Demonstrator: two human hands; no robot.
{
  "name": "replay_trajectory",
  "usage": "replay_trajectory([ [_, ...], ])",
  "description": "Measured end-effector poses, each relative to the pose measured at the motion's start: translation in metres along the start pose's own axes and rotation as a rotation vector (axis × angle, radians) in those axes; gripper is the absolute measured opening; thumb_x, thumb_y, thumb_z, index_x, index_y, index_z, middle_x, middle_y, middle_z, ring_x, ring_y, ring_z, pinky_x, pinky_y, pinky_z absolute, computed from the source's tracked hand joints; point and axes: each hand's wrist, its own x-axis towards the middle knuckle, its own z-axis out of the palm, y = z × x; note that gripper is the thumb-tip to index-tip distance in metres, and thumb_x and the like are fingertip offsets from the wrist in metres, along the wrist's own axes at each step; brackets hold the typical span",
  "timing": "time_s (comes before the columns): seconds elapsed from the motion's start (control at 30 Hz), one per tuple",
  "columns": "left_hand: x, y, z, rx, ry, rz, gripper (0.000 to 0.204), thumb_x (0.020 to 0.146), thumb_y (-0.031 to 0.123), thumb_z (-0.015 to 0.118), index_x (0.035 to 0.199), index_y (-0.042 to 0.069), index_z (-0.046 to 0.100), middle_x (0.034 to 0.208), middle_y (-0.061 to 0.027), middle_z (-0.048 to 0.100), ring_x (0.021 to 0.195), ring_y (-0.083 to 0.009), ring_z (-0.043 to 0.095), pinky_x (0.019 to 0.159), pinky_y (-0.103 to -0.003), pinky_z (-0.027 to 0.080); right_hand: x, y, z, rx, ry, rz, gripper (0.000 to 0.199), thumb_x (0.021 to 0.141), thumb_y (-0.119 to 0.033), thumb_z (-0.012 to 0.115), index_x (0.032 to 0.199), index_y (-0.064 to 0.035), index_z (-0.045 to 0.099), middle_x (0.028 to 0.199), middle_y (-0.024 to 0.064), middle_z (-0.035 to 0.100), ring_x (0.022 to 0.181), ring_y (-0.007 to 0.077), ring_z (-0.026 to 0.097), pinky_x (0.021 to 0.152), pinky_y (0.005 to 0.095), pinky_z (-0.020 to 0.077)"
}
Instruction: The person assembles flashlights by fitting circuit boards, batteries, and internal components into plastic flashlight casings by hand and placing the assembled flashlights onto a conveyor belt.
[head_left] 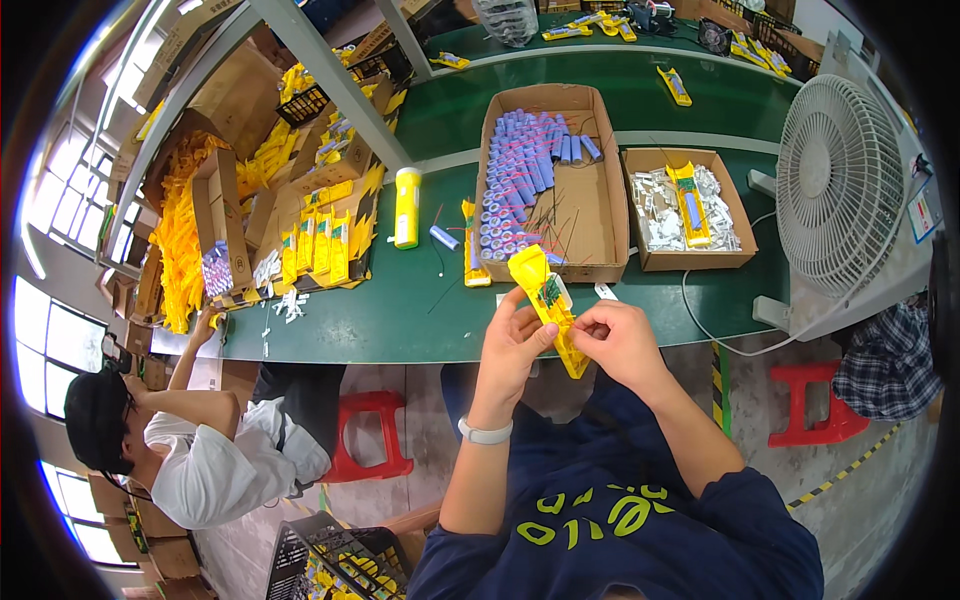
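My left hand [512,345] is wrapped round a yellow plastic flashlight half-shell [528,264], held tilted above the table's front edge. A green circuit board [549,291] sits inside the shell's open side. My right hand [622,342] is closed in a pinch at the shell's lower part; whatever its fingertips grip is too small to make out. Just beyond the shell stands a cardboard box [588,215] with many purple battery cells [512,185] and red and black wires. Left of that box lie another yellow shell [474,250] and a loose cell [444,237].
A smaller box [690,262] of white parts, with a yellow shell [688,200] on top, stands before a fan [838,170]. A yellow flashlight [406,208] stands left. Further left, a co-worker [225,450] sits beside cardboard trays of yellow shells [325,240]. A black crate [320,550] stands below.
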Motion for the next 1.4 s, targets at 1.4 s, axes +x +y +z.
replay_trajectory([
  [1.4, -0.004, 0.015, 0.001, 0.001, -0.012, -0.051, 0.035, 0.091, -0.002, 0.058, 0.126, 0.0, 0.052, 0.111, -0.0105, 0.066, 0.095, -0.0155, 0.067, 0.079, -0.028, 0.057, 0.005, -0.021, -0.003, -0.277, 0.114, -0.512, 0.023, 0.077, -0.011, 0.075, 0.095, -0.004, 0.062, 0.098, 0.0087, 0.056, 0.085, 0.0232, 0.061, 0.069, 0.0352, 0.0502],
])
